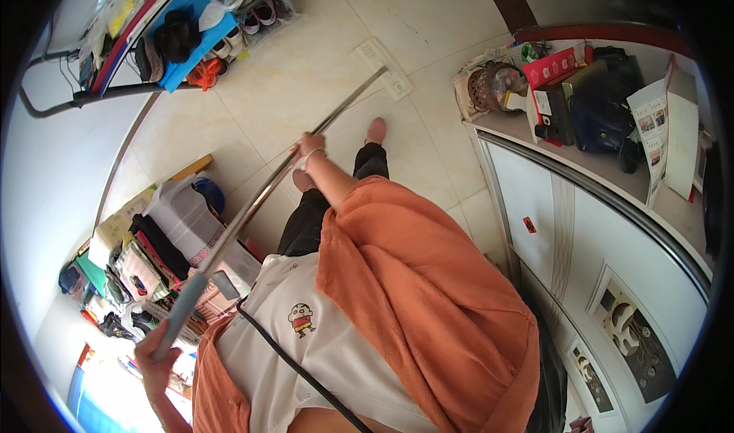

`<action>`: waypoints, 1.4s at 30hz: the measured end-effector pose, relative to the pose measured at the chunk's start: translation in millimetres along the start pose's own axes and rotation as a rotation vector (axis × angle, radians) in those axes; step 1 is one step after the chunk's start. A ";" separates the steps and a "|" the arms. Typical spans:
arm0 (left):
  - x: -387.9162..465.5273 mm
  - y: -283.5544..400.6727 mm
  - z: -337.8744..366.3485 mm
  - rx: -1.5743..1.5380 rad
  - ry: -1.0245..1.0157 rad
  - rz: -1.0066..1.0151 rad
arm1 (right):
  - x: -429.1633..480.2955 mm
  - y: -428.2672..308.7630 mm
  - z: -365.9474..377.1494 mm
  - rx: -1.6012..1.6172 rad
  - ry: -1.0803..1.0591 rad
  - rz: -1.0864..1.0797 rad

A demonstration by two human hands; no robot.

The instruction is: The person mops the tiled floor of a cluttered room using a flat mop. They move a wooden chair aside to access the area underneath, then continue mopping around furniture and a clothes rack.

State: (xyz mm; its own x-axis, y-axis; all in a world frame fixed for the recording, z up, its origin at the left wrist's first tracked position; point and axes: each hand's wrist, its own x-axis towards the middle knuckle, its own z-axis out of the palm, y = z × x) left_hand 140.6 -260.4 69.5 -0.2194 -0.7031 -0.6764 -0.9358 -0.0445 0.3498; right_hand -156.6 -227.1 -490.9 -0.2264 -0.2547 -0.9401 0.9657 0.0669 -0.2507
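Observation:
A long-handled flat mop, its metal pole slanting across the view, has its pale flat head lying on the tiled floor ahead of my feet. My left hand is closed round the grey grip at the pole's upper end, at the lower left. Farther down, my right hand, with a bracelet at the wrist, holds the metal pole at mid-length. My pink shoes stand on the tiles below the pole, one forward of the other.
A rack with shoes stands at the upper left. Folded clothes and a covered stack are on the left. At the right, a white cabinet bears a wicker basket, bags and boxes.

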 end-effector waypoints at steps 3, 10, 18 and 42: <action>10.7 40.8 84.5 -0.278 -0.009 0.054 | -9.3 -102.4 -21.9 -0.259 0.074 -0.115; 16.1 149.8 86.7 -0.163 0.051 0.104 | 4.9 -204.9 -21.3 -0.405 0.022 -0.072; -35.6 105.4 35.6 -0.085 0.251 0.017 | -44.4 -137.8 35.7 -0.223 0.006 0.117; -249.1 -157.1 -37.4 -0.515 1.404 -0.367 | -185.9 359.0 173.3 -1.072 -0.481 0.660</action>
State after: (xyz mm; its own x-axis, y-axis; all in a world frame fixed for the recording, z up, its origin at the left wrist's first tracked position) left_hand 352.6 -104.8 207.3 0.6991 -0.6664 0.2592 -0.6196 -0.3837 0.6848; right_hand 254.1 -322.9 -366.2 0.5187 -0.1780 -0.8362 0.2522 0.9664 -0.0493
